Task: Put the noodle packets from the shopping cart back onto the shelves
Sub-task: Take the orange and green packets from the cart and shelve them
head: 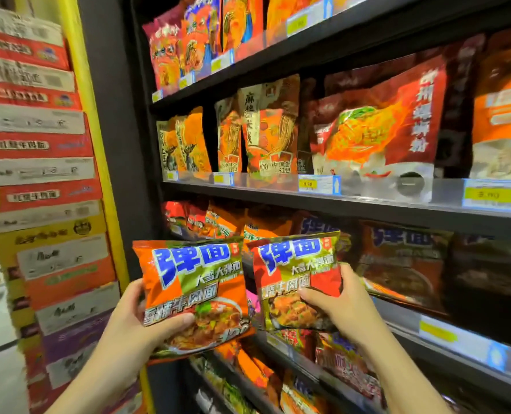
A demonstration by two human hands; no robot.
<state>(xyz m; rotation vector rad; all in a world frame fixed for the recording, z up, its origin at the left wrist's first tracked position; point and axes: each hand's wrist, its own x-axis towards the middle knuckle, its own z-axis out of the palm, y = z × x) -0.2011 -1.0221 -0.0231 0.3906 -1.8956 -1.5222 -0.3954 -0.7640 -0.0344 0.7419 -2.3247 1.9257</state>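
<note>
My left hand (pixel 134 321) gripped a glossy, crinkled orange noodle packet (pixel 193 294) at its lower left corner, thumb curled over the front. My right hand (pixel 337 306) pinched a matching red and green packet (pixel 296 279) at its lower right, at three o'clock from the first; their edges nearly touched. Both pillowy rectangles hung before the dark metal shelves (pixel 323 201), which were crowded with shiny bags. At nine o'clock stood stacked cardboard cartons (pixel 39 162).
</note>
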